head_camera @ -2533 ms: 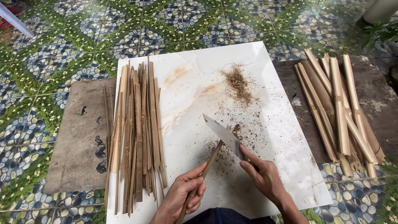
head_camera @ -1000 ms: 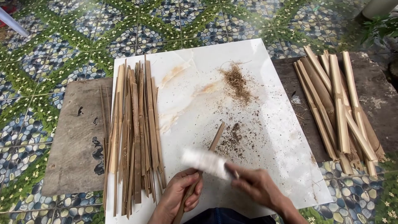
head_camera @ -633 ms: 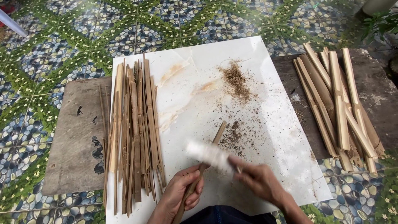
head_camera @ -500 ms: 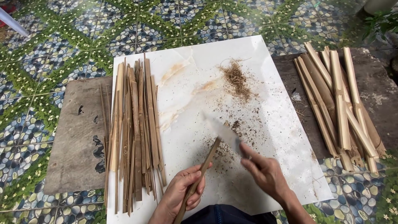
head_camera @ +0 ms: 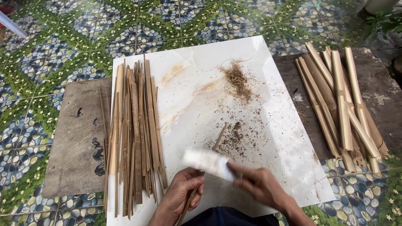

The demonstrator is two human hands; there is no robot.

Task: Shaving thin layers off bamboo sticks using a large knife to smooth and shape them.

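My left hand [head_camera: 181, 196] grips the near end of a thin bamboo stick [head_camera: 218, 138] that lies slanted on a white board [head_camera: 268, 92]. My right hand [head_camera: 260, 185] holds a knife [head_camera: 206, 161]; its broad blade is blurred and lies across the stick just above my left hand. Brown shavings [head_camera: 233, 137] are scattered on the board around the stick's far end.
A bundle of thin split bamboo strips [head_camera: 135, 129] lies along the board's left edge, partly on a brown mat [head_camera: 73, 142]. Thicker bamboo pieces [head_camera: 341, 104] are piled on a dark slab at the right. A small heap of fibres [head_camera: 236, 78] sits farther up the board. Patterned tiles surround everything.
The knife has come back down the stick toward my left hand; half a second ago its blade was farther up the stick. My left hand keeps its hold.
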